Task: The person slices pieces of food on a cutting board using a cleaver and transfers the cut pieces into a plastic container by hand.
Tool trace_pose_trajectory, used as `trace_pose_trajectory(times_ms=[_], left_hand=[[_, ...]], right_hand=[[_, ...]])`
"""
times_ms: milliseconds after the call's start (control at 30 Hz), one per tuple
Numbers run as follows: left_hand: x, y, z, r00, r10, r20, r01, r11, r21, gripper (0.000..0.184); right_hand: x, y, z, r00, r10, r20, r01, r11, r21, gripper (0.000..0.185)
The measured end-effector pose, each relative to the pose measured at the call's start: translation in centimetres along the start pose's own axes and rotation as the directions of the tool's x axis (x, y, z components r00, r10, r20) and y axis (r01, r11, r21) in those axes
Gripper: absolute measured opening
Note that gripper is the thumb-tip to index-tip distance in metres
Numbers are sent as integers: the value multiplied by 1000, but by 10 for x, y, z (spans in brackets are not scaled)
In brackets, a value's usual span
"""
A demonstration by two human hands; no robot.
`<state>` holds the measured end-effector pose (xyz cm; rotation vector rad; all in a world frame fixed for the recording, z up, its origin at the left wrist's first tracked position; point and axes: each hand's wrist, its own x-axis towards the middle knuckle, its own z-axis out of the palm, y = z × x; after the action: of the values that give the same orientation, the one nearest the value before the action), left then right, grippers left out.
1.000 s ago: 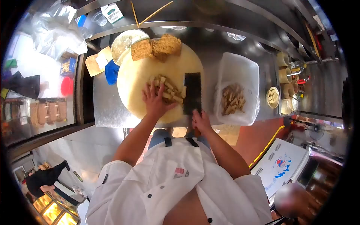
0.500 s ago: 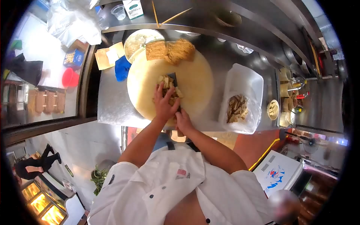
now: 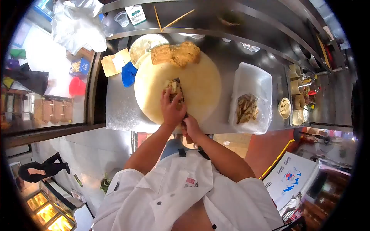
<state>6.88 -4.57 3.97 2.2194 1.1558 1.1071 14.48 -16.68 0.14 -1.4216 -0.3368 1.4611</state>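
On the round cutting board (image 3: 204, 90), a cleaver (image 3: 182, 90) lies with a compact pile of chopped pale and brown pieces (image 3: 172, 85) on its blade. My left hand (image 3: 173, 111) rests over the pieces from the near side, its fingers spread on top of them. The cleaver's handle is wrapped in my right hand (image 3: 191, 128) at the board's near edge. Much of the blade is hidden by the pieces and my left hand. Browned, wrinkled slabs (image 3: 185, 54) sit at the board's far edge.
A white plastic tub (image 3: 252, 79) with brown strips (image 3: 247, 107) stands right of the board, beside a small bowl (image 3: 284, 108). Behind the board are a large bowl (image 3: 148, 40) and a blue cloth (image 3: 128, 74). Chopsticks (image 3: 179, 19) lie on the shelf above. Far left, a person (image 3: 44, 169) stands.
The chopped pieces, spread more widely before, now sit closer together on the blade. Both hands have shifted slightly toward my body with the cleaver.
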Motion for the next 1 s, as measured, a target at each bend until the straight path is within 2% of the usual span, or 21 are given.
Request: trace_pose_trajectory(times_ms=[167,267,367,400,433,500,533,600,667,733,767,800,867,967,1000], left_hand=[[3,47,14,996,63,55,-63,998,-10,41],[3,97,27,981,127,146,-127,992,-12,42],[-7,146,54,947,229,226,-217,973,-77,43],[-12,163,64,940,244,240,-229,969,-88,43],[-15,181,76,912,278,300,-253,960,-121,44],[-22,218,93,849,327,415,-263,943,-205,44],[-28,231,104,840,344,420,-277,937,-212,44],[-41,251,125,742,406,533,-333,914,-233,43],[-48,270,145,697,463,548,-373,886,-276,44],[-59,271,176,665,343,664,-252,939,-232,46],[-59,263,198,686,300,663,-140,949,-284,48],[-55,256,215,677,308,669,-145,946,-289,48],[-42,241,243,689,214,692,-32,963,-266,49],[-32,198,282,659,240,713,-207,969,-134,54],[-32,191,285,621,238,747,-240,965,-108,55]], right_hand=[[-45,-43,-23,996,93,4,-92,982,167,18],[-66,-39,-62,1000,20,-11,-18,984,176,16],[-91,-27,-103,988,-103,-116,120,982,145,15],[-109,-37,-113,988,-29,-153,70,960,271,15],[-125,-47,-125,983,44,-177,29,919,392,14],[-155,-54,-149,973,42,-229,68,889,452,14],[-168,-55,-159,962,48,-268,96,862,499,14],[-186,-52,-180,939,133,-317,88,798,596,15],[-197,-43,-202,943,132,-307,89,786,612,16],[-193,-47,-221,924,145,-353,107,789,605,21],[-189,-48,-228,913,143,-382,97,834,543,17],[-184,-46,-235,906,140,-399,94,853,513,16],[-173,-41,-248,899,130,-419,73,898,435,14],[-184,-42,-260,888,123,-443,65,921,385,14],[-201,-45,-264,876,123,-466,74,921,381,14]])
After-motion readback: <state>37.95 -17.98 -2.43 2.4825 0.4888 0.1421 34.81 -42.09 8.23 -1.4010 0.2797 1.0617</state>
